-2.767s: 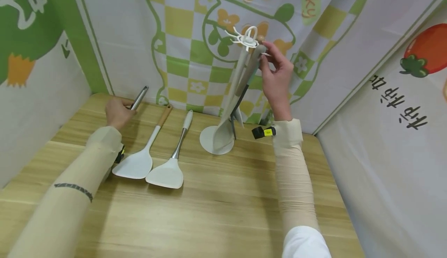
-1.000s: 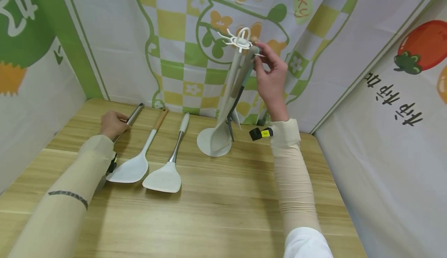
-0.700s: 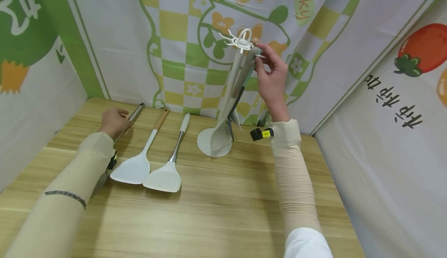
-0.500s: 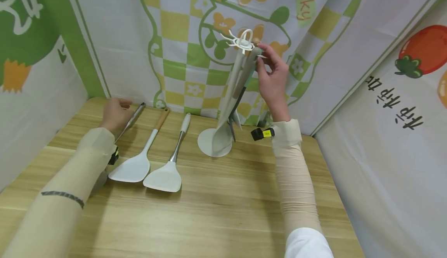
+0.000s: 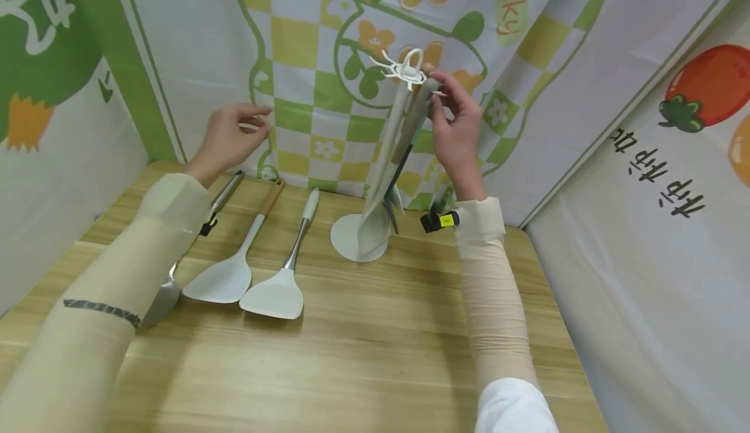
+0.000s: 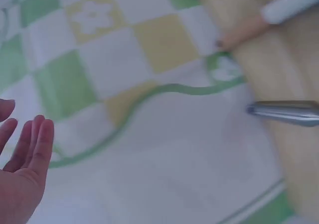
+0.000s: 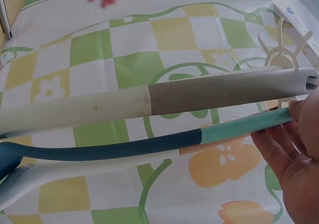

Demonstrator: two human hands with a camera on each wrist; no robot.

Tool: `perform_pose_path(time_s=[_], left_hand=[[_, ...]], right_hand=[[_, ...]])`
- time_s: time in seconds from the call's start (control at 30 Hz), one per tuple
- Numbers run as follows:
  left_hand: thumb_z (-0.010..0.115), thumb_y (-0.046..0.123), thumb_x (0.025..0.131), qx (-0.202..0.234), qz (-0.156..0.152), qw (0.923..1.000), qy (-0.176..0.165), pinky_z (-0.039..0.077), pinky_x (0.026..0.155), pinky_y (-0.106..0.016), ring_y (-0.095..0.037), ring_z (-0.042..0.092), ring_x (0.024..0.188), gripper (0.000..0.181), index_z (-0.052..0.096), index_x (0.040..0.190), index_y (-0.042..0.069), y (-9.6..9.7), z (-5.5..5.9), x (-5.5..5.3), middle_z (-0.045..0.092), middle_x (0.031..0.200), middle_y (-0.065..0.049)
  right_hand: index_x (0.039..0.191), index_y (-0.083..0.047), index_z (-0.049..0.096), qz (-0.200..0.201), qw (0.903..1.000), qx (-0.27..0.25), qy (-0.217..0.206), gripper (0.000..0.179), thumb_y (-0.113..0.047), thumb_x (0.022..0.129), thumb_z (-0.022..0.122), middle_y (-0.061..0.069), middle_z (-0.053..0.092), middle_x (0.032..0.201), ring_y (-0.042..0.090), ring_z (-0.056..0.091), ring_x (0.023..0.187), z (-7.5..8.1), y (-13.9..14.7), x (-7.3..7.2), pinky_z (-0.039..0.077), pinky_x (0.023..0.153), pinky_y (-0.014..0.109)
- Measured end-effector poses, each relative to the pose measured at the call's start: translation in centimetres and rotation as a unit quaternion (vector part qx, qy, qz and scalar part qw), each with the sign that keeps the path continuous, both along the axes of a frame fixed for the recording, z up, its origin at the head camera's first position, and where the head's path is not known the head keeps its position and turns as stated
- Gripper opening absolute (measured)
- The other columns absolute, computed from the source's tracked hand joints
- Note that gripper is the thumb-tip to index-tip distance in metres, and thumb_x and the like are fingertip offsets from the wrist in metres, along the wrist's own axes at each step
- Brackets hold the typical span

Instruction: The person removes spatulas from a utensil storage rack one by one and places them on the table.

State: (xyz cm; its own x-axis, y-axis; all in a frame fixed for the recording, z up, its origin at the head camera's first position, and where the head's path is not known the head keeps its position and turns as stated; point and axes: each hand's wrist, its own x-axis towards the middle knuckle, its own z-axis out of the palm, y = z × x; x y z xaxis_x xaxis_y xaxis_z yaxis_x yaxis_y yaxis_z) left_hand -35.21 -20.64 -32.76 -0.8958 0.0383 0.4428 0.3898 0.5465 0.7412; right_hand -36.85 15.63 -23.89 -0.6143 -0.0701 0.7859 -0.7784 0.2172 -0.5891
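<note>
My left hand is raised in front of the curtain, fingers loosely bent, holding nothing. Below it lies a metal utensil, its head partly hidden by my sleeve. My right hand is at the top of the white utensil stand. In the right wrist view its thumb and fingers pinch the end of a teal-handled utensil with a dark blue shaft. Beside that hangs a spoon with a grey-brown handle. Another pale utensil hangs behind. The teal-handled utensil's head is mostly out of view.
Two white turners lie on the wooden table: one with a wooden handle, one with a white grip and metal shaft. The stand's round base is near the back edge. A patterned curtain hangs behind.
My left hand has put the metal utensil down on the table, let go of it and risen up and to the right. My right hand has stayed at the stand's top.
</note>
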Motion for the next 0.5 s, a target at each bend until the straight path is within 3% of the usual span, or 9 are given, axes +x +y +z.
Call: perform_pose_path(time_s=[0.17, 0.3, 0.4, 0.5], left_hand=[[0.061, 0.010, 0.101, 0.026, -0.031, 0.9979, 0.051, 0.057, 0.100, -0.031, -0.027, 0.063, 0.114, 0.037, 0.063, 0.138, 0.005, 3.7, 4.3, 0.3, 0.060, 0.141, -0.014], [0.063, 0.003, 0.099, 0.054, -0.067, 0.9902, 0.110, 0.057, 0.100, -0.029, -0.024, 0.064, 0.114, 0.033, 0.066, 0.132, 0.002, 7.1, 7.1, 0.7, 0.063, 0.135, -0.014], [0.064, 0.000, 0.098, 0.022, -0.092, 0.9804, 0.173, 0.056, 0.101, -0.030, -0.026, 0.064, 0.116, 0.032, 0.067, 0.130, 0.000, 9.1, 8.8, 0.7, 0.065, 0.132, -0.016], [0.064, -0.001, 0.098, -0.030, -0.099, 0.9652, 0.240, 0.056, 0.102, -0.032, -0.029, 0.064, 0.118, 0.032, 0.067, 0.130, -0.001, 10.6, 10.2, 0.5, 0.065, 0.132, -0.018]], right_hand=[[0.125, 0.010, 0.063, -0.002, 0.9997, -0.005, 0.025, 0.030, 0.013, 0.097, 0.054, 0.022, 0.068, 0.109, 0.010, 0.065, 0.084, 0.0, 0.1, -0.2, 0.057, 0.065, 0.019], [0.124, 0.009, 0.064, -0.001, 0.9996, -0.008, 0.027, 0.029, 0.013, 0.097, 0.053, 0.017, 0.068, 0.106, 0.010, 0.065, 0.084, -0.1, 0.2, -0.2, 0.059, 0.065, 0.021], [0.124, 0.008, 0.065, 0.004, 0.9997, -0.004, 0.025, 0.029, 0.012, 0.097, 0.054, 0.017, 0.068, 0.108, 0.012, 0.066, 0.086, -0.3, 0.1, -0.2, 0.060, 0.069, 0.023], [0.125, 0.008, 0.064, 0.011, 0.9996, -0.003, 0.026, 0.030, 0.012, 0.097, 0.055, 0.018, 0.068, 0.111, 0.013, 0.066, 0.087, -0.4, -0.1, -0.2, 0.061, 0.072, 0.024]])
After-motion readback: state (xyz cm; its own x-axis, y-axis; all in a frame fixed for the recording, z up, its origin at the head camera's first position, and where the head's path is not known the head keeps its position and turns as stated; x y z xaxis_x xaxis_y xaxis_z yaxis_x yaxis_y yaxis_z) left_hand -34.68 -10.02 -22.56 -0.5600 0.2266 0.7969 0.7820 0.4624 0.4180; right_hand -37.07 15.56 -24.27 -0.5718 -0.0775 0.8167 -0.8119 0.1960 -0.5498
